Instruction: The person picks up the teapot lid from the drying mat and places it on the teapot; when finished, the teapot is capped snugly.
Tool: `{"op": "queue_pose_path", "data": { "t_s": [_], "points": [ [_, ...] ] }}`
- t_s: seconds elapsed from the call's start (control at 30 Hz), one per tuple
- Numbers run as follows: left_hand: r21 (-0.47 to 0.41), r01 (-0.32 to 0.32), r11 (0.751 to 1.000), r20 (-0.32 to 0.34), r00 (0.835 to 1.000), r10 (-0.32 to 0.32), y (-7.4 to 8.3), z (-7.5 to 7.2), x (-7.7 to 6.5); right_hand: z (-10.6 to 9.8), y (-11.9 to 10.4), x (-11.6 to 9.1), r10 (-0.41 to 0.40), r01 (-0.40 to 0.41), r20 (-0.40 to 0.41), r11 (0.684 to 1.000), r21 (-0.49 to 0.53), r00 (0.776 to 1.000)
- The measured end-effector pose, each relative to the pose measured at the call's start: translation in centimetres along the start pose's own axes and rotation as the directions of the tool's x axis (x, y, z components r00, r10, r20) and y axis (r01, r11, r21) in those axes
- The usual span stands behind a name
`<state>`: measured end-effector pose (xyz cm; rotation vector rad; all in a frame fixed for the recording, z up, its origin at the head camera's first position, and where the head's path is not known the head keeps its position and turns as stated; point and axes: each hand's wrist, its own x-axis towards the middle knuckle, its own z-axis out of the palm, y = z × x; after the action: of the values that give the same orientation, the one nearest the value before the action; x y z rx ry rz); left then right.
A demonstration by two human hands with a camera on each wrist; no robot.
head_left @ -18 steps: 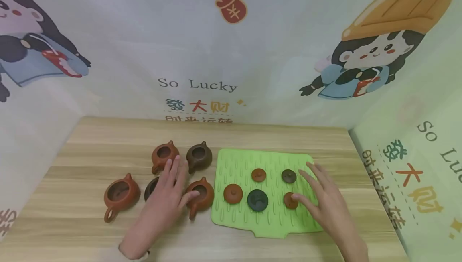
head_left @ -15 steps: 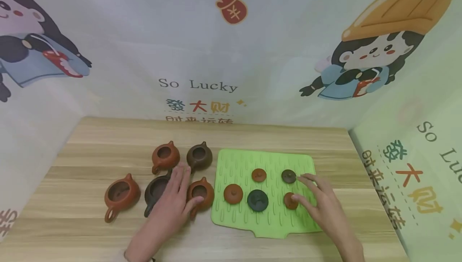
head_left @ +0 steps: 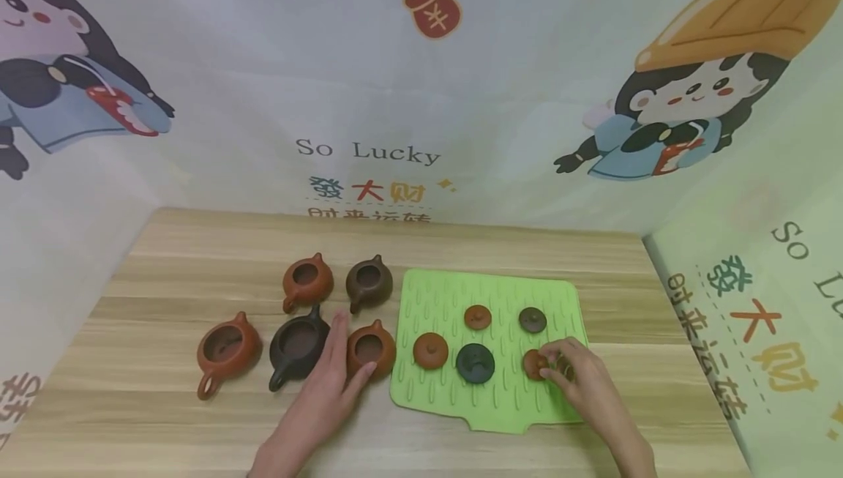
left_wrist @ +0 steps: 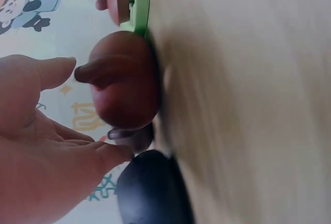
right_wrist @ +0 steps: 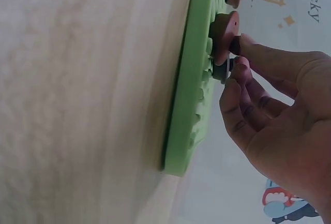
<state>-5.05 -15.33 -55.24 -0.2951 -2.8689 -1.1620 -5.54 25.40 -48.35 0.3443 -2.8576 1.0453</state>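
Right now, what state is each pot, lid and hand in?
Five teapots: upright, lidless, on the table.
Five lids: on the green mat.
Reddish lid: pinched by right hand.
Left hand: fingers straight, around the reddish teapot, thumb touching it.

Bright, even light; blurred wrist views

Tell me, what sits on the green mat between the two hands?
In the head view, two lids: a reddish-brown lid and a dark lid, between the left hand and right hand.
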Motion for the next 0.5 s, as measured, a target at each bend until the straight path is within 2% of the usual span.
{"op": "queue_pose_path", "data": {
  "t_s": [0.2,0.33,0.5],
  "points": [
    [-0.081,0.076,0.994,0.043,0.996,-0.073,0.3,0.0,-0.5,0.5,0.3,0.3,-0.029,0.029,0.005,0.998,0.056,1.000],
    [-0.126,0.082,0.989,0.027,0.996,-0.079,0.6,0.0,-0.9,0.6,0.6,0.1,-0.037,0.037,0.000,0.996,0.080,0.999],
    [-0.158,0.085,0.984,0.042,0.996,-0.079,1.4,0.3,-0.7,0.5,1.0,-0.2,-0.063,0.066,-0.035,0.994,0.088,0.997]
  ]
}}
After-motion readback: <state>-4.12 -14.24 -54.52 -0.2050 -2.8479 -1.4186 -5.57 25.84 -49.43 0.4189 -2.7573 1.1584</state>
